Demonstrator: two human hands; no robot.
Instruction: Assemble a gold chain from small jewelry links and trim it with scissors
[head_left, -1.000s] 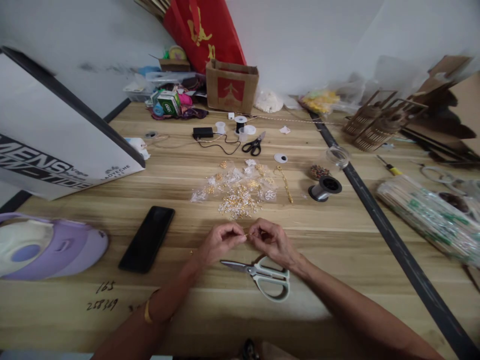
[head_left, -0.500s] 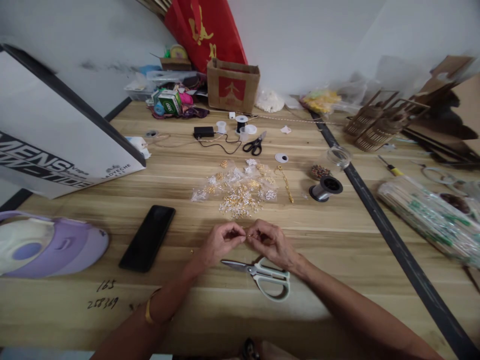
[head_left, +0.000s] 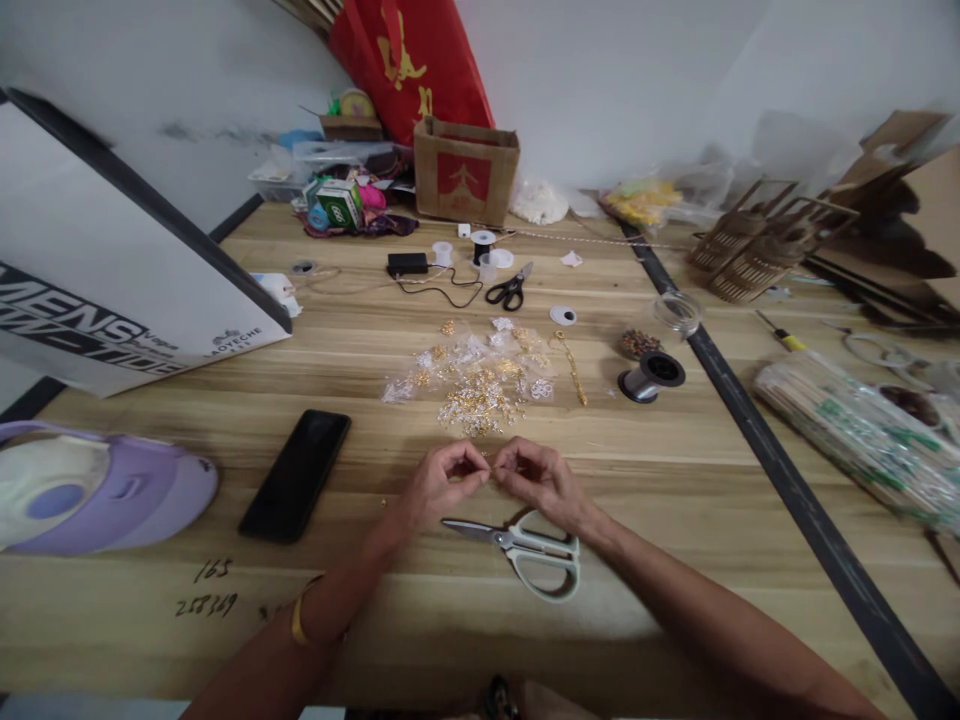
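Observation:
My left hand [head_left: 441,483] and my right hand [head_left: 538,480] meet fingertip to fingertip low over the wooden table [head_left: 450,610]. Both are pinched on a tiny gold piece between them, too small to name. Just beyond the hands lies a heap of small gold and silver findings [head_left: 480,385], some in clear bags. White-handled scissors [head_left: 525,548] lie on the table right under my wrists. A gold chain [head_left: 571,367] lies to the right of the heap.
A black phone [head_left: 295,475] lies left of my hands, a purple visor cap [head_left: 97,492] further left, a big white box [head_left: 112,270] behind it. A wire spool [head_left: 651,376], black scissors [head_left: 508,289], a paper bag [head_left: 465,170] and a bundle of sticks [head_left: 855,430] are also there.
My two hands have drawn slightly closer together; the fingertips now nearly touch. Nothing else has moved.

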